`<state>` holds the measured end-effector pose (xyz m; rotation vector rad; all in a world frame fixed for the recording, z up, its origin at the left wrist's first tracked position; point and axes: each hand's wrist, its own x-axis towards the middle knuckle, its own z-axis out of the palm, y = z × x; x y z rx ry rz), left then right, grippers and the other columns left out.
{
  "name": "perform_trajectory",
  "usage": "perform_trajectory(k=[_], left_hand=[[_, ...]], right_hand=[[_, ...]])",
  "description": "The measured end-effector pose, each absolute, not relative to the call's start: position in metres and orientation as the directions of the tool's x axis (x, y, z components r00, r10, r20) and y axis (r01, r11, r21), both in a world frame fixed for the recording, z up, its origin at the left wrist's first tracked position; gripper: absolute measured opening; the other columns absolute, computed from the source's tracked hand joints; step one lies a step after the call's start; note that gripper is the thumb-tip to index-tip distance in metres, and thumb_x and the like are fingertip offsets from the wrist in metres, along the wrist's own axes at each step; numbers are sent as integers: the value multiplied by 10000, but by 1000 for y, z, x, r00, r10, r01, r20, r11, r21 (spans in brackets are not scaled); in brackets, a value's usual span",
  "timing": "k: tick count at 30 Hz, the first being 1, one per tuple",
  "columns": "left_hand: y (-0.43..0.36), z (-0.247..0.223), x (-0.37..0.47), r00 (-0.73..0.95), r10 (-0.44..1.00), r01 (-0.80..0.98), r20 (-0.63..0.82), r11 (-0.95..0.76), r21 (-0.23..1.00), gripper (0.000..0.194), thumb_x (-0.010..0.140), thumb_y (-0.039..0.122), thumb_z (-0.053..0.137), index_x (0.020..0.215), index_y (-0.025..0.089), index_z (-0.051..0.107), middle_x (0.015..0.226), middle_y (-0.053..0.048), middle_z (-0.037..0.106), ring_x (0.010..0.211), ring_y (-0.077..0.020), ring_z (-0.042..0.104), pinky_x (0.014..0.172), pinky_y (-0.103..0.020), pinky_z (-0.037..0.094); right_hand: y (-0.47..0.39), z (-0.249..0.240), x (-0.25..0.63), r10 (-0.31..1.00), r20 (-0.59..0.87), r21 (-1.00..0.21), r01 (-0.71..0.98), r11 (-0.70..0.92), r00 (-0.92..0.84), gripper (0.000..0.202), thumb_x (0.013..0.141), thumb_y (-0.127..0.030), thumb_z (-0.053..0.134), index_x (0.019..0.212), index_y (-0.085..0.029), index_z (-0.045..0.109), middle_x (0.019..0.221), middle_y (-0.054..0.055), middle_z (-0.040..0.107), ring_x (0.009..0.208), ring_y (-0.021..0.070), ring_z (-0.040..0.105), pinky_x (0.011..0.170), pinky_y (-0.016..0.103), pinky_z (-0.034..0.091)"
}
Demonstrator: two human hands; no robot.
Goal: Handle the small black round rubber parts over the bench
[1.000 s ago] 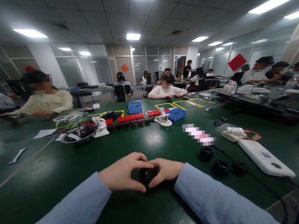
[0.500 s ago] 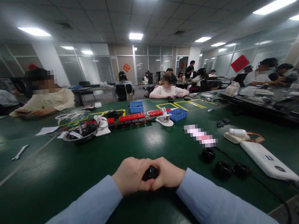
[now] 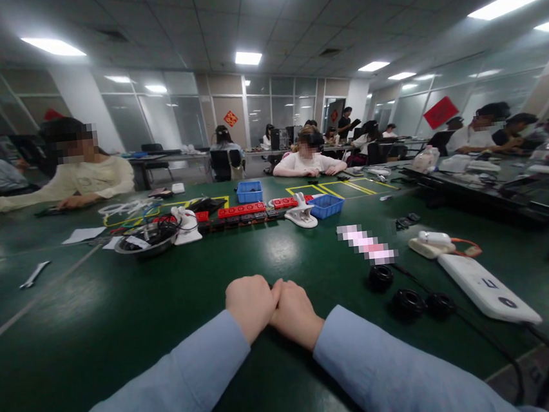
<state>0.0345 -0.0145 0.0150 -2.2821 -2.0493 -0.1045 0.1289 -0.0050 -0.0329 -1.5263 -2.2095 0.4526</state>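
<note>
Over the green table [image 3: 167,300], my left hand [image 3: 251,306] and my right hand [image 3: 295,314] meet near the middle of the view. Both are closed, with fingers curled and pressed against each other. What they hold is hidden behind the fingers; only a tiny dark bit shows between them. To the right of my hands lie black round parts, one nearer the back [image 3: 381,276] and two closer to me [image 3: 409,303], [image 3: 440,304], beside a black cable.
A white power bank [image 3: 489,287] lies at right. Farther back are a white clip stand [image 3: 301,211], blue bins [image 3: 250,192], red strips [image 3: 242,210] and a metal bowl of cables [image 3: 146,241]. A wrench [image 3: 35,274] lies at left. People sit beyond.
My hands have turned and drawn closer together, so the black round object seen between them is now almost wholly hidden. The person at left has stretched an arm outward.
</note>
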Motion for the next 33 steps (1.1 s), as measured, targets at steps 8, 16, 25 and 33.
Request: perform_trajectory(k=[8,16,25,33], left_hand=[[-10,16,15,291,954,956,77,-293,24,537,867,556,322,856,115,629,795,-138,658,768,-285,628,639,-347,446],[-1,44,-17,795,606,547,31,-738,396,400,686,317,710,1073,278,615,1060,-21,552,971,-200,531,847,-286,409],[-16,52,-10,861,492,479,-127,-703,525,547,655,82,690,1145,300,583,1199,-24,526,1047,-219,524,907,-303,410],[-14,49,-9,855,509,487,-103,-718,497,458,684,146,707,1113,263,599,1078,-22,564,823,-157,577,705,-223,457]], right_hand=[[10,-33,149,894,68,-640,668,379,-443,309,598,-332,733,796,-129,611,750,31,617,671,150,556,572,238,394],[27,-33,168,635,47,-855,298,425,-771,461,512,-248,799,934,-152,641,859,-3,632,818,166,585,735,267,456],[21,-25,171,417,-84,-953,195,231,-905,443,506,-322,796,896,-154,667,821,-20,639,849,162,594,854,285,430],[19,-15,174,369,-176,-958,244,148,-913,455,478,-273,804,894,-156,663,796,-35,635,819,145,587,847,274,427]])
